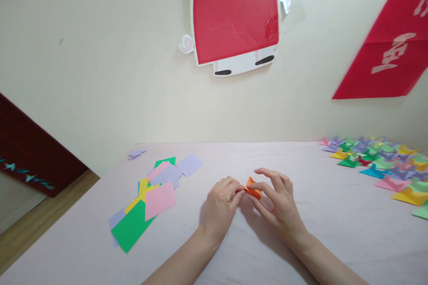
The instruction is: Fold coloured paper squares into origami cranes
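A small folded piece of orange paper [254,188] is between my two hands, just above the covered surface. My left hand [222,202] pinches its left end between thumb and fingertips. On the other side, my right hand [279,198] has one finger over the paper and the thumb at its lower edge, while the index finger is raised away from it. Part of the paper's left end is hidden by my left fingertips.
Loose paper sheets, including a green one [132,227] and a pink one [160,200], overlap on the left. Several rows of folded paper pieces [394,182] stand on the right. A pale cloth [214,156] covers the surface up to the wall [133,75].
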A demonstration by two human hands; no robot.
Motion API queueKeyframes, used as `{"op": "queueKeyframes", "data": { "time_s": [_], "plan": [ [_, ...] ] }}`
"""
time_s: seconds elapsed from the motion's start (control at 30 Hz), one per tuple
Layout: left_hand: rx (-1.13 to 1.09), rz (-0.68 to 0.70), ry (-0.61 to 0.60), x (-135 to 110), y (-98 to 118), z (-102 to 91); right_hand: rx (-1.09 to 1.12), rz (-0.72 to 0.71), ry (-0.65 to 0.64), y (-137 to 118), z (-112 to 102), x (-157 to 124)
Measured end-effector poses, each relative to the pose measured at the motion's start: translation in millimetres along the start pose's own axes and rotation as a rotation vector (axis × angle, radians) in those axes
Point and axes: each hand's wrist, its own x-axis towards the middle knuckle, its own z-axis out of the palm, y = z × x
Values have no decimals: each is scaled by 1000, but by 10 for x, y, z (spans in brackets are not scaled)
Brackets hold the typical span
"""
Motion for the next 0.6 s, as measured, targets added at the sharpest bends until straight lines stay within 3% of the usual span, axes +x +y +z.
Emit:
{"op": "queueKeyframes", "data": {
  "time_s": [0.17,0.37,0.6],
  "plan": [
    [-87,-63,-9,-12,36,17,119,74,-42,39,15,-8],
    [-205,-161,14,-14,25,56,520,314,-126,61,49,25],
    [-299,-280,-7,-5,16,92,661,416,-113,53,47,50]
  ]
}}
